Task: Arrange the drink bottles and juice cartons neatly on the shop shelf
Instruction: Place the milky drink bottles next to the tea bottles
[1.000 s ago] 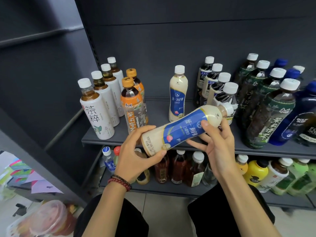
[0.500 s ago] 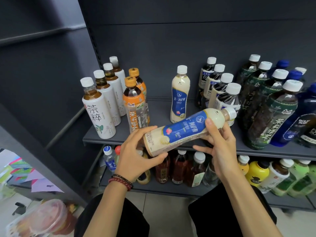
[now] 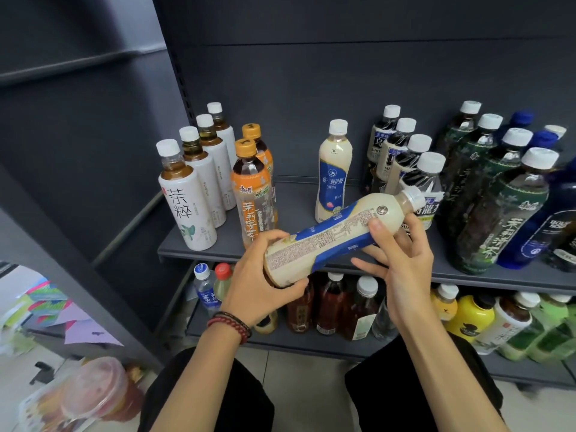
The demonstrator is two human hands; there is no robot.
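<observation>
A cream milk-tea bottle (image 3: 336,235) with a blue label lies tilted in front of the shelf, cap up to the right, its printed back label facing me. My left hand (image 3: 261,285) grips its base from below. My right hand (image 3: 402,260) holds its upper body, thumb on top and fingers underneath. A matching milk-tea bottle (image 3: 333,176) stands upright on the grey shelf (image 3: 467,272) behind it.
On the shelf stand white tea bottles (image 3: 187,198) at the left, orange-capped tea bottles (image 3: 252,188), dark oolong bottles (image 3: 405,157) and green tea bottles (image 3: 498,207) at the right, then blue bottles (image 3: 545,232). The lower shelf holds more drinks (image 3: 330,304). Packaged goods (image 3: 81,397) lie bottom left.
The bottle has been turned about its long axis in both hands, so the printed back label faces me instead of the blue front. Its position barely shifted.
</observation>
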